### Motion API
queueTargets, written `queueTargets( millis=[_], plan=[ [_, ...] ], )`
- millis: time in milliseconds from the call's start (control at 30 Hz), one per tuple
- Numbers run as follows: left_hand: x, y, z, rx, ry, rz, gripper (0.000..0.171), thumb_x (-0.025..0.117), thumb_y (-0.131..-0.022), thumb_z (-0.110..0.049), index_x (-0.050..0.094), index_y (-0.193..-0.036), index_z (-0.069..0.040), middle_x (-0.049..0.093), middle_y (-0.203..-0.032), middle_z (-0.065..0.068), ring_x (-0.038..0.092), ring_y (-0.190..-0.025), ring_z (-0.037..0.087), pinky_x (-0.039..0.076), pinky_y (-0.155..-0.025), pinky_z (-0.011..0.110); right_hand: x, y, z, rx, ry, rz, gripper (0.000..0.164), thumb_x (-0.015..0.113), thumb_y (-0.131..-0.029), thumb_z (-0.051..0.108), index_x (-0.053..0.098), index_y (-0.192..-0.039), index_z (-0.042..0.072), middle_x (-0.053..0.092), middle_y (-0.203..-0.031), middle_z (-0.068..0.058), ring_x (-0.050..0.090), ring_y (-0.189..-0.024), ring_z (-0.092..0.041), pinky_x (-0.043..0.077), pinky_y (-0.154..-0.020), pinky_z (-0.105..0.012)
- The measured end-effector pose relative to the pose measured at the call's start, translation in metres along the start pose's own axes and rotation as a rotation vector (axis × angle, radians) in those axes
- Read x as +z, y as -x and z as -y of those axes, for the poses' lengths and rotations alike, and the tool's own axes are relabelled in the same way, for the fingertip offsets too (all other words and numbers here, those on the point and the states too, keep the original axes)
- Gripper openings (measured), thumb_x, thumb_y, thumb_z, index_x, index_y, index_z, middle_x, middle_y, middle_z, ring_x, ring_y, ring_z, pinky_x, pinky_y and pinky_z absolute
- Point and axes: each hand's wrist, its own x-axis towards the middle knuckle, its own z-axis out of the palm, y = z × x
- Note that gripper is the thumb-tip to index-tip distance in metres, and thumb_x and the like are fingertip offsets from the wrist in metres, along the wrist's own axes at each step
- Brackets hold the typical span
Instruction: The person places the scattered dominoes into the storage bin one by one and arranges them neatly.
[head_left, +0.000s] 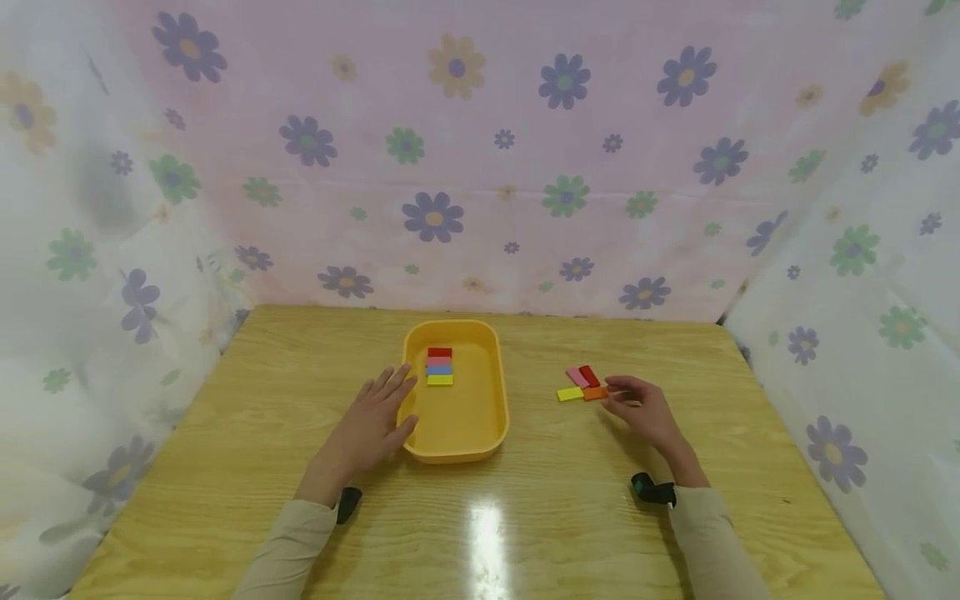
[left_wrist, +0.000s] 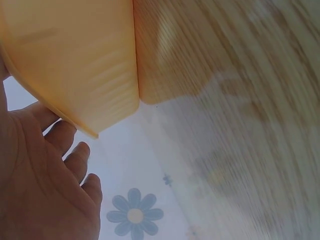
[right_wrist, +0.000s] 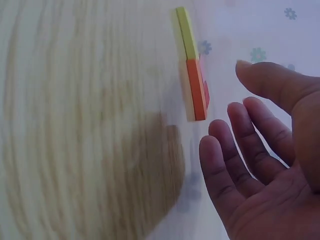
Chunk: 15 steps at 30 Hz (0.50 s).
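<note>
My left hand [head_left: 369, 425] rests on the left rim of a yellow plastic tray [head_left: 491, 400], its fingers spread. In the left wrist view the fingers [left_wrist: 77, 162] lie along the tray's rim. Inside the tray, a red block [head_left: 440, 352], a pink block [head_left: 439, 362], a blue block [head_left: 439, 370] and a yellow block [head_left: 440, 380] sit in a stacked row. Right of the tray lie a second yellow block [head_left: 570, 394], an orange block [head_left: 595, 393], a pink block [head_left: 577, 377] and a red block [head_left: 590, 376]. Beside the orange block hovers my right hand [head_left: 641, 410], fingers parted, holding nothing.
Beneath everything is a wood-grain table [head_left: 555, 500], with a bright light reflection near its front. A flower-patterned curtain [head_left: 495, 225] stands behind it and along both sides. Each wrist wears a small black camera [head_left: 651, 490].
</note>
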Motion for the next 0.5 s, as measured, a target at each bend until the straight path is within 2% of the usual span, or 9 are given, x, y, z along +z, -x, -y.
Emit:
queueTargets(
  millis=[100,233,333,500],
  plan=[
    [-0.002,0.001,-0.001,-0.002,-0.002,0.001,0.059,0.054,-0.093,-0.032,0.037,-0.142,-0.005,0.025,-0.152,0.011,0.020,-0.139,0.037,0.016,-0.109,0.059,-0.001,-0.005,-0.013,-0.010,0.067,0.022,0.042,0.066,-0.087,0.017,0.056,-0.125,-0.001,0.059,-0.119,-0.021,0.060,-0.099,-0.032,0.052,-0.083,-0.034],
    [-0.001,0.002,-0.002,0.002,0.009,0.009,0.059,0.053,-0.093,-0.032,0.037,-0.143,-0.005,0.025,-0.152,0.011,0.019,-0.140,0.036,0.015,-0.110,0.058,-0.005,-0.009,-0.020,-0.040,0.144,0.043,0.043,0.067,-0.086,0.017,0.057,-0.125,0.000,0.059,-0.121,-0.020,0.060,-0.098,-0.032,0.052,-0.083,-0.044],
    [0.001,0.001,-0.001,0.002,0.009,0.009,0.059,0.052,-0.094,-0.032,0.036,-0.143,-0.005,0.024,-0.153,0.010,0.018,-0.140,0.035,0.015,-0.110,0.058,-0.007,-0.013,-0.019,-0.064,0.195,0.063,0.043,0.068,-0.085,0.015,0.057,-0.123,-0.002,0.059,-0.120,-0.021,0.060,-0.096,-0.032,0.051,-0.080,-0.044],
    [0.001,0.001,0.001,0.005,0.005,-0.006,0.059,0.051,-0.094,-0.034,0.036,-0.143,-0.005,0.024,-0.153,0.010,0.019,-0.140,0.036,0.015,-0.110,0.058,-0.004,-0.024,-0.016,-0.071,0.279,0.108,0.046,0.073,-0.081,0.018,0.060,-0.121,0.000,0.061,-0.117,-0.019,0.056,-0.087,-0.026,0.048,-0.075,-0.036]
  ],
)
